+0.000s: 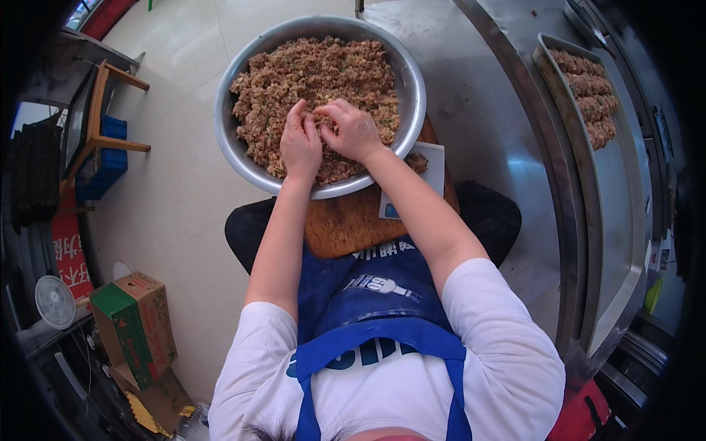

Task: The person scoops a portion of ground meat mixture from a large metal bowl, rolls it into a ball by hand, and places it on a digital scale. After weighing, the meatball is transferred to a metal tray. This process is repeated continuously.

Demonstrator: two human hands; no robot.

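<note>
A wide metal basin [418, 91] full of ground meat mixture [325, 69] with green flecks rests on a wooden board or stool [342, 226] in front of me. Over the near middle of the mixture, my left hand [301, 146] and my right hand [353, 129] meet, fingers curled around a small portion of meat [315, 118] between them. The fingers hide most of that portion. Partly under my right forearm lies a flat white kitchen scale [433, 171], with a lump of meat [417, 162] on it beside the basin's rim.
To the right, a long metal tray [612, 220] holds several shaped meat portions [593, 99] on a steel counter [568, 286]. A wooden-legged stool [96, 138], a blue crate [113, 160], a white fan [55, 302] and an opened cardboard box [146, 325] stand at the left.
</note>
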